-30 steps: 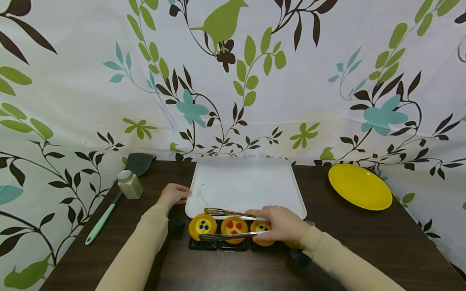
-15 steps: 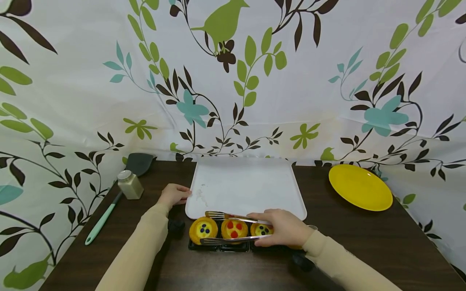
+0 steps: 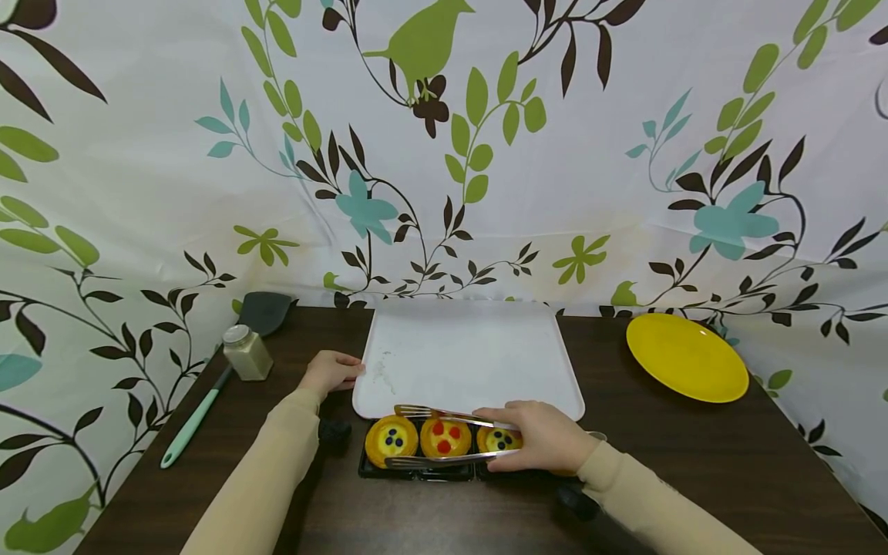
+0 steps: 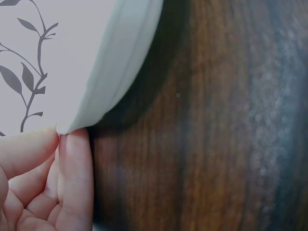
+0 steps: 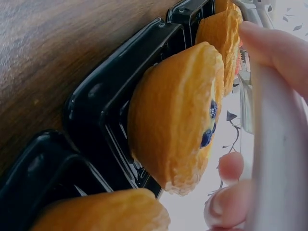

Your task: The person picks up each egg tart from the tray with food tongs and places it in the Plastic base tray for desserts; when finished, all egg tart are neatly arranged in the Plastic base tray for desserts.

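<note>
My left hand (image 3: 333, 371) pinches the left edge of a white tray (image 3: 472, 354); in the left wrist view, thumb and fingers grip the tray's rim (image 4: 120, 62). My right hand (image 3: 541, 435) holds metal tongs (image 3: 444, 461) over a row of fruit tarts. The tongs' tips lie either side of the leftmost tart (image 3: 391, 441), topped with blueberries. A red-topped tart (image 3: 445, 438) sits in the middle. Beside my right fingers is another blueberry tart (image 5: 173, 115); one more tart (image 5: 106, 211) shows at the bottom of the right wrist view. The tarts sit in a black sectioned container (image 3: 444, 474).
A yellow plate (image 3: 687, 357) lies at the right. On the left stand a seasoning jar (image 3: 248, 353) and a spatula (image 3: 190, 428) with a mint handle and dark blade. A patterned cloth (image 3: 444, 154) hangs behind the dark wooden table (image 3: 666, 462).
The tongs and my right hand have shifted slightly right and nearer to me. The leftmost tart has moved a little the same way. My left hand stays at the tray.
</note>
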Available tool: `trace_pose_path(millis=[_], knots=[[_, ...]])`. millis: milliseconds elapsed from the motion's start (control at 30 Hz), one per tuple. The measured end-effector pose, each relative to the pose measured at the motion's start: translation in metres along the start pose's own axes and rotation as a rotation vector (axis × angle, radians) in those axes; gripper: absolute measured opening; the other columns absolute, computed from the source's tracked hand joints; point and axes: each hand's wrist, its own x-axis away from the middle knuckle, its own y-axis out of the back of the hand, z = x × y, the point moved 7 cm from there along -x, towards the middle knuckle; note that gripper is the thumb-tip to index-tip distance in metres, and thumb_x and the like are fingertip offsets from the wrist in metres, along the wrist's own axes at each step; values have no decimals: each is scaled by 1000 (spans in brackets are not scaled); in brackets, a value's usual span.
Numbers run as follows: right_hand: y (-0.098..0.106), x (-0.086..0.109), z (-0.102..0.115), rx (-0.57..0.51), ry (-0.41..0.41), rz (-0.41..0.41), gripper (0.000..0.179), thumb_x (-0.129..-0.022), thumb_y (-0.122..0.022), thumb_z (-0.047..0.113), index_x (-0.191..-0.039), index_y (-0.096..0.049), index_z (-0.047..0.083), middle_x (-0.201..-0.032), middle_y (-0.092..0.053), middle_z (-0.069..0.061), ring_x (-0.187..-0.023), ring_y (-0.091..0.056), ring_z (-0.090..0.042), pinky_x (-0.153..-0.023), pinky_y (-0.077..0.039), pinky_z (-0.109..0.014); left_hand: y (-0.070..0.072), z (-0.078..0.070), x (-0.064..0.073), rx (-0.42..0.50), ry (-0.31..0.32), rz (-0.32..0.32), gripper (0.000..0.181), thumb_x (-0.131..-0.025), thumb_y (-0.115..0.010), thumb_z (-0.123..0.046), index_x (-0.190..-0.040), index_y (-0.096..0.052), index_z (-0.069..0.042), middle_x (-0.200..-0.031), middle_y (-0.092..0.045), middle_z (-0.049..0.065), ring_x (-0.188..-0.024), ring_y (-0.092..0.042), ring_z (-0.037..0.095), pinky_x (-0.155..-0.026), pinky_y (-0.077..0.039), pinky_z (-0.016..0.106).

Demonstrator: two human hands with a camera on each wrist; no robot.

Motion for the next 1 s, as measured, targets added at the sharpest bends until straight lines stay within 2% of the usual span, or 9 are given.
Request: trace_pose_path(millis=[267,533,1000], knots=[[-1,0,-1,6,-22,13,69,-73,-74,56,-134,-54,30,-88,-58,9,-70,-48,-5,-59,-43,-19,0,-1,3,-1,3,2,32,-91,-63,-10,-117,-61,9,-116,-59,25,-80,-66,17,-75,-58,28],[-3,1,-2,28,-11,6,71,-72,-74,58,-135,-53,31,-86,-57,9,-67,-46,-3,-58,-42,-19,0,0,3,6,19,0,32,-91,-63,-10,-118,-61,8,-117,-59,25,-84,-66,19,-76,-58,28],[-1,2,-1,18,13,-15,71,-73,-73,58,-136,-50,34,-87,-56,10,-68,-47,-4,-58,-43,-18,0,0,0,15,9,4,31,-91,-63,-8,-117,-61,9,-115,-60,25,-78,-65,14,-74,-58,28]])
